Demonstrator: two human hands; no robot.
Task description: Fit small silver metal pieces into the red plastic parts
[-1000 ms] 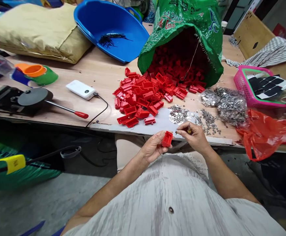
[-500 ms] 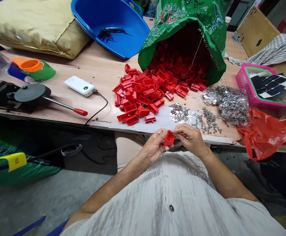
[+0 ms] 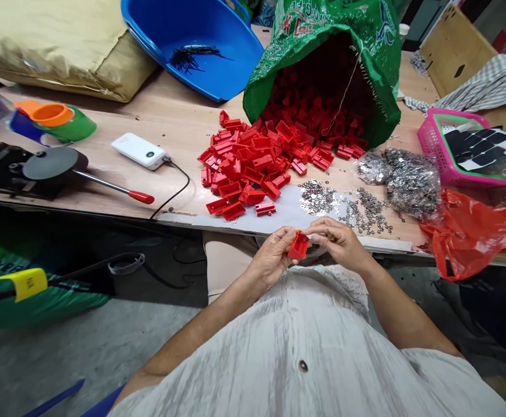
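Close to my body, just off the table's front edge, my left hand (image 3: 275, 255) is closed around a small red plastic box-shaped part (image 3: 298, 246), its hollow side turned up. My right hand (image 3: 337, 243) has its fingers bent, with the fingertips at the top right edge of the part. Something small and brownish shows between these fingers, too small to name. Beyond the hands lies a heap of similar red plastic parts (image 3: 253, 153). Small silvery metal pieces (image 3: 317, 200) are spread on a pale sheet (image 3: 230, 225), and more metal pieces (image 3: 370, 208) lie to their right.
A green sack (image 3: 322, 35) spills red parts. Behind are a blue basin (image 3: 230, 63) and a tan sack (image 3: 70, 46). At left are a white power bank (image 3: 139, 150) and a red-tipped lever (image 3: 142, 197); at right, bagged metal pieces (image 3: 411, 185), a pink basket (image 3: 430, 139) and a red bag (image 3: 474, 226).
My right hand's fingers have shifted slightly at the red part's edge, and the part has tilted a little. The whole view has moved slightly; the heap looks the same.
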